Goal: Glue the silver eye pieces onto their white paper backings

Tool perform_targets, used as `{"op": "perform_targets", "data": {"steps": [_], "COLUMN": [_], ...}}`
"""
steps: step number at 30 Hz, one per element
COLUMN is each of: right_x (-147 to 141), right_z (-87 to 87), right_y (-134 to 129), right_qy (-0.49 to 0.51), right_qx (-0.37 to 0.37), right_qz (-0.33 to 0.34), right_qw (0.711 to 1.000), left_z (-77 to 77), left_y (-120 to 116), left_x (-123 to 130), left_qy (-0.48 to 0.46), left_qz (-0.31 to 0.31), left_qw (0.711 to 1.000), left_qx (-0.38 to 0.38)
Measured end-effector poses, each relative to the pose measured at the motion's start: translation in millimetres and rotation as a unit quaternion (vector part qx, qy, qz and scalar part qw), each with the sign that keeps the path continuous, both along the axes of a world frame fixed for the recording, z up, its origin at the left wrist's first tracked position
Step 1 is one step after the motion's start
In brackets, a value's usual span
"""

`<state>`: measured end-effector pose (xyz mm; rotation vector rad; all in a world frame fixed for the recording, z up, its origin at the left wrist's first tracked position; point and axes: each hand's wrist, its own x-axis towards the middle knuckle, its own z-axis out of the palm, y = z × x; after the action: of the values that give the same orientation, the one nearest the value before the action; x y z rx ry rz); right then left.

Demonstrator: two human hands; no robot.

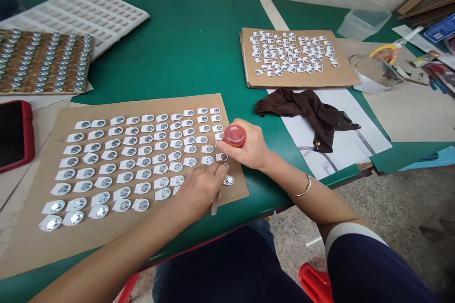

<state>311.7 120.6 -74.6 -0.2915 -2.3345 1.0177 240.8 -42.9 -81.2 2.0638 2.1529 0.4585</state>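
Navy sleeve [369, 258]; right hand [253, 146] grips glossy, round-topped object [234, 136].

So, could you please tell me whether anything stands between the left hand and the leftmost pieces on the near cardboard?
Only other small pieces, lying low on the near cardboard; nothing taller is visible between the left hand and the leftmost pieces.

Even, fairly bright light seems to fall from above, leaving glare on the metal discs [50, 222] at lower left and a soft sheen on the green tabletop [192, 52]; the hands [245, 144] look slightly soft, the edges stretched
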Motion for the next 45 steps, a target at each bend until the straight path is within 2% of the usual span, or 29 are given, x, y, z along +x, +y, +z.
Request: {"op": "perform_targets", "data": {"steps": [3, 6, 9, 12, 19, 31, 45], "right_x": [5, 17, 31, 44, 61, 58, 58], "right_z": [7.4, 13.2, 11.1, 2.1, -16.7, -23.3, -25.4], "right_y": [0, 0, -4, -12, -35, -35, -34], "right_qy": [-0.027, -0.068, -0.071, -0.027, 0.107, 0.092, 0.080], "right_qx": [-0.006, -0.029, -0.060, -0.077, -0.106, -0.064, -0.048], "right_qz": [0.011, 0.004, -0.047, -0.098, -0.201, -0.177, -0.162], "right_qw": [1.000, 0.997, 0.995, 0.992, 0.968, 0.978, 0.982], "left_z": [5.4, 11.7, 14.5, 11.9, 4.0, 3.6, 0.2], "left_y": [5, 13, 19, 20, 15, 15, 13], "left_x": [-13, -26, -34, -37, -37, -38, -39], "left_qy": [-0.129, -0.217, -0.274, -0.315, -0.337, -0.350, -0.348], "left_qz": [0.023, 0.048, 0.085, 0.119, 0.136, 0.154, 0.135], "left_qw": [0.991, 0.974, 0.954, 0.936, 0.926, 0.919, 0.924], "left_qx": [-0.031, -0.047, -0.087, -0.099, -0.099, -0.097, -0.084]}}
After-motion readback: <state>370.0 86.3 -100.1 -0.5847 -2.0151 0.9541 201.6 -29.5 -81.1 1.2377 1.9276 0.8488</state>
